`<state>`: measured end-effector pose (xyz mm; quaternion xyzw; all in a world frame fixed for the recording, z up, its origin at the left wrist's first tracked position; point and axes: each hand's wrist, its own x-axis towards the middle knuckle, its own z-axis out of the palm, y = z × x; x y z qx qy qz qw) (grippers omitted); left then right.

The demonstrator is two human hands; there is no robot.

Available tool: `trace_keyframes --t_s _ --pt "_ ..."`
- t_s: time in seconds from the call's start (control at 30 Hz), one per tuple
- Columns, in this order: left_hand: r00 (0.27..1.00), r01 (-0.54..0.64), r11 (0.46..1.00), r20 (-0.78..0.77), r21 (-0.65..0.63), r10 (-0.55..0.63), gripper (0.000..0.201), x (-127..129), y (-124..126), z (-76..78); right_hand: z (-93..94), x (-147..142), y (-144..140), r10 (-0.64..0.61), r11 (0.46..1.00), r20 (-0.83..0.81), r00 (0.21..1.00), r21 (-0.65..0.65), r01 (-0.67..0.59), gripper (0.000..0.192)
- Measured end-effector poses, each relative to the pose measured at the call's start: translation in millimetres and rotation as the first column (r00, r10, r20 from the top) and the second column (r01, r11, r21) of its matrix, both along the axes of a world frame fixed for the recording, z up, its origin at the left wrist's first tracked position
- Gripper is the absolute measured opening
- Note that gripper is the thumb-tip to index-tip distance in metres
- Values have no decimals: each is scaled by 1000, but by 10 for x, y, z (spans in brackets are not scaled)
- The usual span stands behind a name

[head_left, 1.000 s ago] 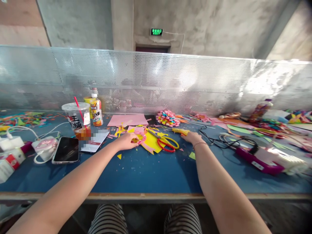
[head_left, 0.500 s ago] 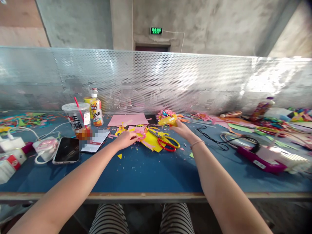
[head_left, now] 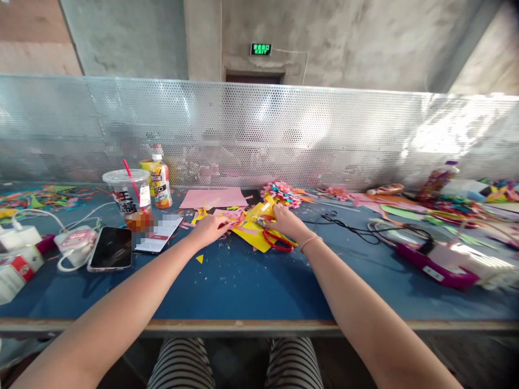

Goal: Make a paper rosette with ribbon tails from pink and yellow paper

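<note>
Two hands of yours above the table (head_left: 243, 292): left hand (head_left: 210, 230), fingertips pinching a pink paper piece (head_left: 235, 216); right hand (head_left: 287, 222), gripping a yellow bottle (head_left: 261, 209), long axis slanting leftward towards that piece, which lies between your hands, nearer the left.

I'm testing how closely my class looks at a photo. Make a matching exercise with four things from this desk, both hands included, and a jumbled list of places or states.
Things
1. left hand
2. right hand
3. phone
4. straw

Places or states
A. standing in the clear cup
B. holding a yellow bottle
C. lying with its dark screen up
D. touching a pink paper piece

Right pairs: 1-D, 2-B, 3-C, 4-A
</note>
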<state>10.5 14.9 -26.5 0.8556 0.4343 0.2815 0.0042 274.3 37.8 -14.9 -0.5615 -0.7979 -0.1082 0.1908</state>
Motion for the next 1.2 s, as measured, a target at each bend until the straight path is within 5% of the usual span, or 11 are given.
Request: trace_keyframes --t_s 0.3,1.2 --pt "1000 10 1000 26 -2 -10 29 55 -30 14 -8 -48 -14 75 997 12 997 -32 -74 41" --pt "1000 10 1000 19 13 -10 23 47 -31 -6 15 7 -21 23 1000 80 997 -19 -21 36"
